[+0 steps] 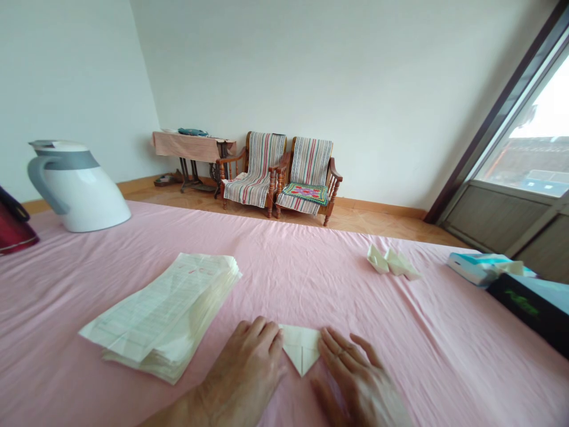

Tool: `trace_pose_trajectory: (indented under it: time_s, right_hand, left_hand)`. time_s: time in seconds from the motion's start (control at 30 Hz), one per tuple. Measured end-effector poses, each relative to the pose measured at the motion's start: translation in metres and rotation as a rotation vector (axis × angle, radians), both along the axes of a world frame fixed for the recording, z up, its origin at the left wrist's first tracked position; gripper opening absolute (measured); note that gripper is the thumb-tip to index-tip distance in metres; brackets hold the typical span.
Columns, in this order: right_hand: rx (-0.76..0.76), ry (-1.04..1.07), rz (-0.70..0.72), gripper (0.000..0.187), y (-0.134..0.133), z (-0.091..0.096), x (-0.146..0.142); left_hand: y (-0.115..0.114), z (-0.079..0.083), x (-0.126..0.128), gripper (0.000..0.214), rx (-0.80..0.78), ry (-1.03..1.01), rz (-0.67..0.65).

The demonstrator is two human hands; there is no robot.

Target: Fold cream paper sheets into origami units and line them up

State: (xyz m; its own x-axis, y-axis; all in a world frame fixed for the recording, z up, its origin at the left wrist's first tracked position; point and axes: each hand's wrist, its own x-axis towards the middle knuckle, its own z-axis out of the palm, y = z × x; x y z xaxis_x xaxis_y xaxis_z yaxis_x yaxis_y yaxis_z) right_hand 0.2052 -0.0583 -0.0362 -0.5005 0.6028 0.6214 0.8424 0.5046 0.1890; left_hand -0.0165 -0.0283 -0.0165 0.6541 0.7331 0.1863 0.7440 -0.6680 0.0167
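A small cream paper (pixel 301 350), folded into a downward-pointing triangle, lies on the pink tablecloth (pixel 311 273) near the front edge. My left hand (pixel 244 373) rests flat at its left side, fingers stretched onto the paper's edge. My right hand (pixel 360 379) lies flat at its right side, fingertips touching the paper. Both hands press down with nothing gripped. To the left lies a thick stack of lined paper sheets (pixel 166 311).
Two folded paper boats (pixel 391 263) sit at the back right. A tissue box (pixel 482 267) and a dark box (pixel 533 308) lie at the right edge. A white kettle (pixel 75 187) and a red object (pixel 13 228) stand far left. Two striped chairs (pixel 280 175) stand beyond.
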Motion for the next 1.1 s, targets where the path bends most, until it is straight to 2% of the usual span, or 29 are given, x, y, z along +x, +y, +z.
trace_pose_trajectory:
  time_s: [0.23,0.43,0.6,0.73,0.83,0.97,1.1]
  right_hand:
    - [0.037,-0.053,-0.044,0.035,0.001,-0.001,0.002]
    - [0.069,-0.076,-0.09,0.04,0.001,-0.006,-0.002]
    - [0.066,-0.086,-0.111,0.048,0.003,-0.013,-0.004]
    - [0.07,-0.074,-0.06,0.041,0.003,-0.012,0.0]
    - [0.07,-0.076,-0.005,0.036,0.003,-0.008,0.001]
    - [0.059,-0.073,0.07,0.036,0.002,-0.004,0.001]
    - [0.024,-0.03,0.048,0.031,-0.001,-0.003,-0.002]
  left_hand:
    - [0.0,-0.001,0.0,0.01,0.016,0.056,-0.005]
    - [-0.002,0.0,0.0,0.021,0.093,0.106,0.031]
    - [0.001,-0.012,-0.002,0.019,0.122,0.104,0.025]
    - [0.005,-0.025,-0.002,0.016,0.101,0.143,-0.084]
    - [0.005,-0.031,-0.002,0.023,0.111,0.153,-0.12]
    - [0.004,-0.027,0.0,0.027,0.098,0.124,-0.147]
    - [0.003,-0.017,0.001,0.031,0.066,0.112,-0.086]
